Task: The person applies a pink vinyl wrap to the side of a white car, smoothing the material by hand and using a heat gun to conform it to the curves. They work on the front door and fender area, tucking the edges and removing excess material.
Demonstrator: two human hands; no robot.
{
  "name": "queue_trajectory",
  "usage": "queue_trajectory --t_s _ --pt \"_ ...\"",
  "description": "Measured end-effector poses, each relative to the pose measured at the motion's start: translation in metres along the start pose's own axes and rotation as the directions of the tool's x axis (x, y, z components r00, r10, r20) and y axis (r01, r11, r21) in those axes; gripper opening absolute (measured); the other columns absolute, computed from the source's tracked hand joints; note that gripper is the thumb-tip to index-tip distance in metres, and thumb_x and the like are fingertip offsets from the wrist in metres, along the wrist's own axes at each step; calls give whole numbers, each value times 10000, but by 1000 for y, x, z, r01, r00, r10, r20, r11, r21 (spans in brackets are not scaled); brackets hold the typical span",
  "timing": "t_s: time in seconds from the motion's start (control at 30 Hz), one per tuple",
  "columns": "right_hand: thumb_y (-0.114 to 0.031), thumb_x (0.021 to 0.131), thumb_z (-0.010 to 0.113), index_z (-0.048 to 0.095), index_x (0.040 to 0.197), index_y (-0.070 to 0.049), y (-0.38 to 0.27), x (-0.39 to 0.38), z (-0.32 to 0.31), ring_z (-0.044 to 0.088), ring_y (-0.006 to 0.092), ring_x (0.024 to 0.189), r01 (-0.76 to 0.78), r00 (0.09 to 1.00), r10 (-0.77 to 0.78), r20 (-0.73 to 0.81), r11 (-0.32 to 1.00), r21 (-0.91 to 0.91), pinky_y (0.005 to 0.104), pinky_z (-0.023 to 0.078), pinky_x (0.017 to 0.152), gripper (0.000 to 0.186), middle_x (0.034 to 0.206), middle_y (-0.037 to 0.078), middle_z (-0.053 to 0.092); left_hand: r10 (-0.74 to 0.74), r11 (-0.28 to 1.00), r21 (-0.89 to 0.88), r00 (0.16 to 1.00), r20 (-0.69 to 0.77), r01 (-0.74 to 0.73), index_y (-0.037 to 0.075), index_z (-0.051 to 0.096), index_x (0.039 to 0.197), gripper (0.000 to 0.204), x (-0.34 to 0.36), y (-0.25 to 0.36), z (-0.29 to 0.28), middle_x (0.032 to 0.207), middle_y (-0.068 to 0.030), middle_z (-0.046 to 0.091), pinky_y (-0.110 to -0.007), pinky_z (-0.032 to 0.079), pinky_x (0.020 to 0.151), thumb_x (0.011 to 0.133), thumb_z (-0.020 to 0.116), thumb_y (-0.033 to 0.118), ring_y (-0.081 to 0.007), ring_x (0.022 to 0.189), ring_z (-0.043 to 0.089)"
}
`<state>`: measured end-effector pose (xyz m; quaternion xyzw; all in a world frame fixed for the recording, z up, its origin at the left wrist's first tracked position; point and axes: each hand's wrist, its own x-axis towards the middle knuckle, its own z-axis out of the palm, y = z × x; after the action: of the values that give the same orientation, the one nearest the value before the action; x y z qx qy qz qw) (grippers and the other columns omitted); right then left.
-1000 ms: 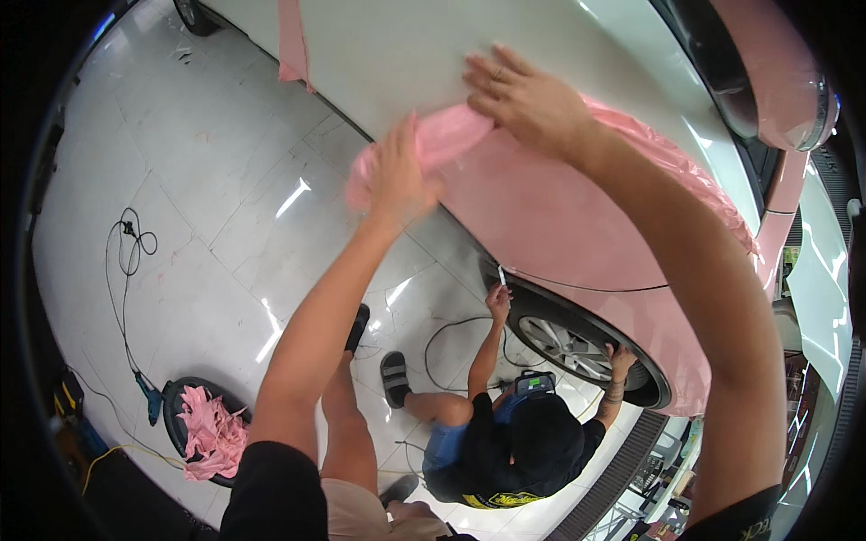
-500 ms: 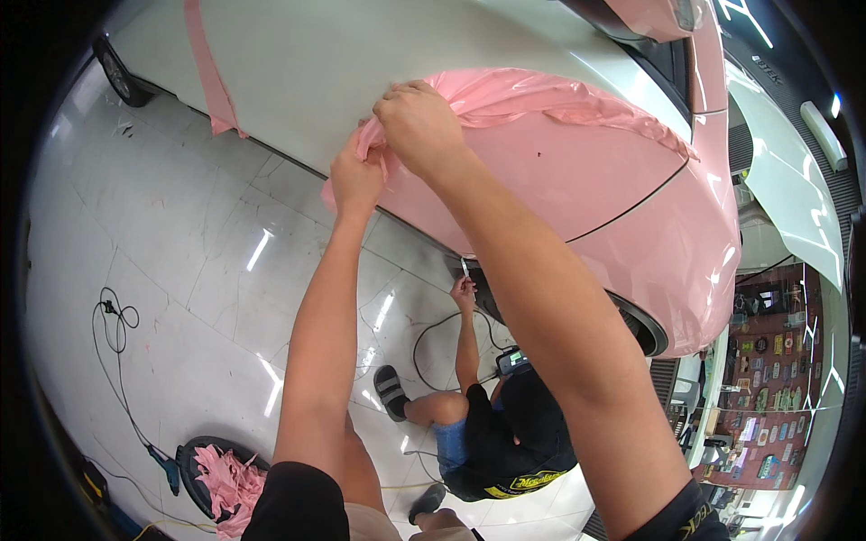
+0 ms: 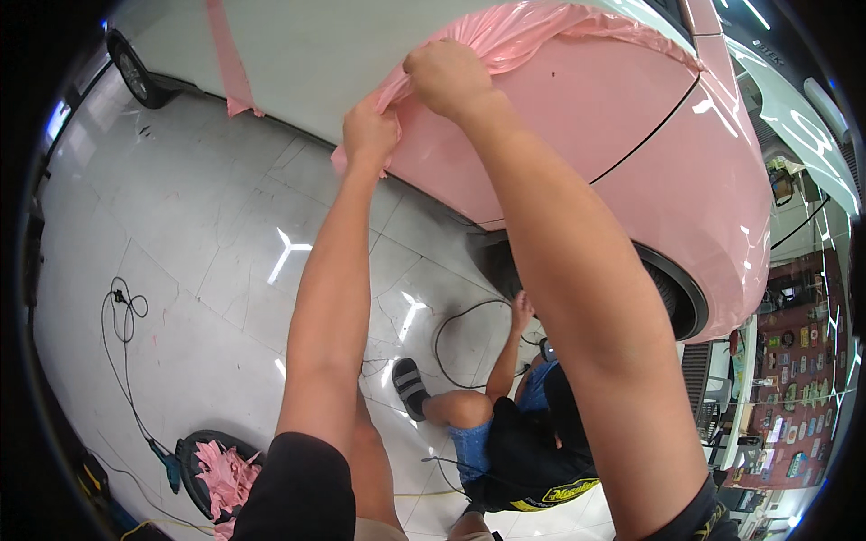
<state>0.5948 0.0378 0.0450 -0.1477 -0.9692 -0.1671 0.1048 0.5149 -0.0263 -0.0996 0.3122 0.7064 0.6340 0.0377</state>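
Pink vinyl film (image 3: 514, 34) hangs in a crumpled band along the border between the pale car door and the pink-covered front part of the car (image 3: 577, 117). My left hand (image 3: 371, 135) is closed round the lower end of the bunched film, near the door's bottom edge. Just above it, my right hand (image 3: 448, 77) is closed on the same film. Folds run taut from my right hand up toward the windscreen pillar. Bare pale paint (image 3: 316, 63) shows to the left of both hands.
A co-worker (image 3: 532, 442) in dark clothes crouches by the front wheel (image 3: 672, 288). A separate pink strip (image 3: 230, 63) hangs on the door. Pink scraps (image 3: 225, 473) fill a black tub at lower left, beside a coiled cable (image 3: 124, 311) on the tiled floor.
The view has shifted, so the car sits higher. Both hands keep their grip, and the film between my right hand and the pillar looks more stretched. The co-worker's hand has moved near the wheel.
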Motion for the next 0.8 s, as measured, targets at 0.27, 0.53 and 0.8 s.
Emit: queue_trajectory --t_s 0.27,0.53,0.8 --pt "-45 805 557 746 954 -64 6 -47 19 646 342 993 40 997 -40 -63 999 -1 443 518 883 242 973 157 717 207 978 56 974 -88 -202 70 690 1213 509 -43 -17 20 1068 -220 695 -446 507 895 728 576 -36 -418 978 650" --pt "-29 750 583 669 973 -4 19 -49 20 606 354 1105 219 974 -214 -77 973 67 432 445 1009 241 1089 175 687 136 990 -45 991 21 -135 29 417 1480 755 -58 -30 38 1473 -211 478 -428 361 1133 781 703 32 -387 1362 444" --pt "-65 789 577 502 1396 -10 -17 -52 -13 293 371 1467 381 862 -321 393 921 -84 529 200 1213 614 1519 176 409 168 983 -126 927 336 -133 -4 89 1564 1273 -46 -67 -13 1635 -227 129 -477 190 1225 622 892 296 -388 1518 135"
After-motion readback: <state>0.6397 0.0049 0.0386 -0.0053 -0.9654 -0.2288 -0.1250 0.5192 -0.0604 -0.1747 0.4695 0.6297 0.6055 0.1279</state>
